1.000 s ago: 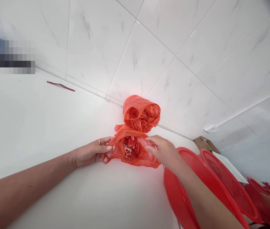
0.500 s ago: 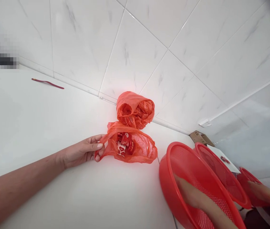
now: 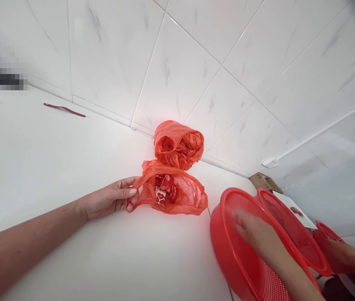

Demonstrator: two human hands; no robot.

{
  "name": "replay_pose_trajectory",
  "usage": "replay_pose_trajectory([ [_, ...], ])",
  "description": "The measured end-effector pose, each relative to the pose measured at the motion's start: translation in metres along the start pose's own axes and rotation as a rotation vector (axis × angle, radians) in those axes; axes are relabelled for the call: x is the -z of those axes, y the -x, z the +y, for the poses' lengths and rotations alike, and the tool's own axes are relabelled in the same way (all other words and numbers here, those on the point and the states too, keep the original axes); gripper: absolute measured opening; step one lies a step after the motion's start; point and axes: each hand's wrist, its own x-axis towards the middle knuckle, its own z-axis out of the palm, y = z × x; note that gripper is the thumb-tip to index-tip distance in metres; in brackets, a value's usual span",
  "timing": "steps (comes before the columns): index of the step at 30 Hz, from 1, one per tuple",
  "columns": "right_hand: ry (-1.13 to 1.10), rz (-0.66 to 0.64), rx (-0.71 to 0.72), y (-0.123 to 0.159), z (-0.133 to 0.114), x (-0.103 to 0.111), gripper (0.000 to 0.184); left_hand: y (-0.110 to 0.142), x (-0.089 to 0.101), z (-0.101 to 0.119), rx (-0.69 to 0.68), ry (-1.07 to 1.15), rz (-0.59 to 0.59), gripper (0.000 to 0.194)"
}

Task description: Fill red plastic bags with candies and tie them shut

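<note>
The left hand point(image 3: 115, 195) pinches the gathered side of the open bag point(image 3: 193, 200), an orange-red, thin plastic item, between thumb and fingers. The open bag lies on the white surface point(image 3: 117, 259), its mouth spread toward the camera. Inside it are small red packets point(image 3: 166, 188), grouped toward the middle; one shows a white face with a red heart.

The right hand point(image 3: 248, 223) is at the opening of the near basket point(image 3: 219, 242), a red, perforated vessel standing just beside the surface. Its fingers are bent and blurred; whether they are pinching something cannot be told, nor can the depth of the hand within the basket.

A second bag point(image 3: 173, 129), of similar orange-red plastic and crumpled within, sits directly behind the open bag, the two appearing to touch. It stands close to the tiled wall point(image 3: 177, 54), which is white with grey veining. A thin dark red strip point(image 3: 64, 108) lies on the far left part of the surface, near the wall and well apart from both bags.

Beyond the near basket is a second red basket point(image 3: 296, 225), with a cardboard box point(image 3: 262, 181) near its far end. A white panel point(image 3: 285, 200) beside it carries small red items, too indistinct to identify. At the right edge, another person's arm point(image 3: 353, 255) reaches to a third red basket point(image 3: 324, 232).
</note>
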Motion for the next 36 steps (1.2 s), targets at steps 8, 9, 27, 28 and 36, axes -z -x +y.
replay_pose_trajectory([
  [8, -0.089, -0.202, 0.457, -0.007, -0.109, 0.02, 0.015, 0.001, -0.003, 0.002, -0.008, -0.007, -0.004, 0.012],
  [9, -0.062, -0.204, 0.505, -0.014, -0.117, 0.013, 0.018, 0.001, -0.003, 0.002, -0.009, -0.009, -0.002, 0.013],
  [27, -0.437, -0.339, -0.026, -0.094, -0.075, -0.038, 0.017, 0.001, -0.002, -0.001, -0.035, 0.008, -0.023, 0.018],
  [28, -0.496, -0.322, -0.041, -0.095, -0.076, -0.035, 0.011, 0.001, -0.002, -0.001, -0.035, 0.007, -0.025, 0.018],
  [36, -1.194, -0.063, -0.141, -0.079, -0.084, 0.019, 0.019, 0.006, -0.006, 0.01, -0.131, 0.001, 0.122, 0.028],
])
